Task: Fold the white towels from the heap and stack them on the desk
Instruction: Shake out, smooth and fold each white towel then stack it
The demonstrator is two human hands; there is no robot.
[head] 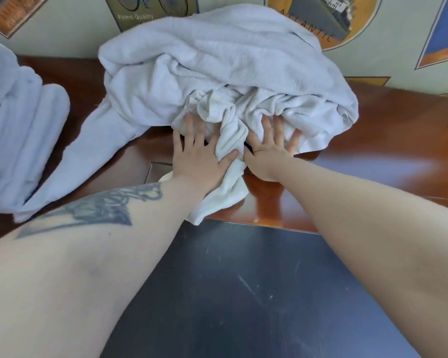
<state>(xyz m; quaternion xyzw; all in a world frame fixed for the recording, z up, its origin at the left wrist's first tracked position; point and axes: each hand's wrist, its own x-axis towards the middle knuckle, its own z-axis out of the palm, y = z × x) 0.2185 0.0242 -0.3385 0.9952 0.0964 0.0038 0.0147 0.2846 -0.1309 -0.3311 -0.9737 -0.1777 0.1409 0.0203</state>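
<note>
A big heap of crumpled white towels (217,68) lies at the back of the reddish-brown wooden desk (388,156). Both my hands are at its front edge. My left hand (197,156) lies flat with its fingers spread on the cloth, the thumb against a twisted white towel (230,140) that runs between my hands down to the desk's front edge. My right hand (272,148) presses spread, straight fingers into the folds just right of that twist. A stack of folded white towels (23,125) sits at the far left.
One long towel end (88,166) trails from the heap toward the front left, beside the stack. A wall with framed posters (347,19) stands right behind the desk. Dark floor (243,293) shows below the desk's front edge.
</note>
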